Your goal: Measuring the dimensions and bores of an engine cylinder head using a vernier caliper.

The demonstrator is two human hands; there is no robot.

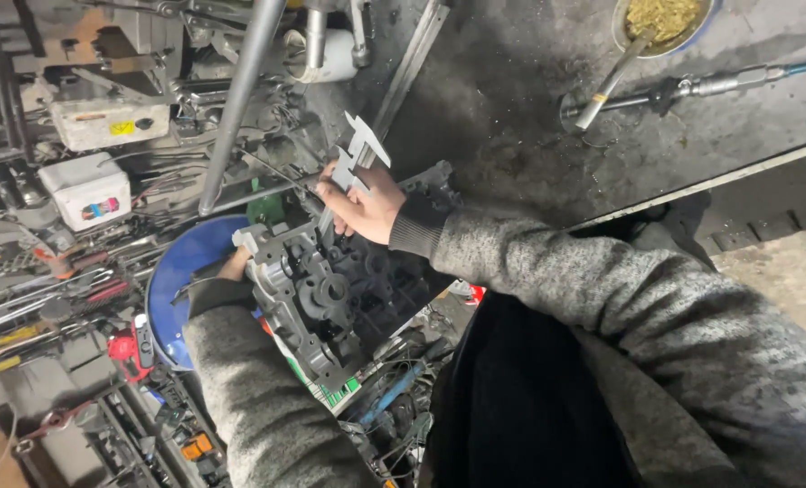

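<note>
My right hand [362,203] grips a steel vernier caliper [359,149], its jaws pointing up and right, just above a grey cast-metal engine part [317,298]. That part is dark, oily and full of round bores and ribs. My left hand [235,265] is mostly hidden behind the part's left edge and holds it there, tilted. Both forearms wear grey knitted sleeves.
A blue round lid or basin [181,271] lies under the part. Tools, spanners and boxes crowd the left side. A long metal pipe [235,99] leans across the top. On the dark floor at the upper right stand a bowl of shavings [660,23] and a long rod tool [692,89].
</note>
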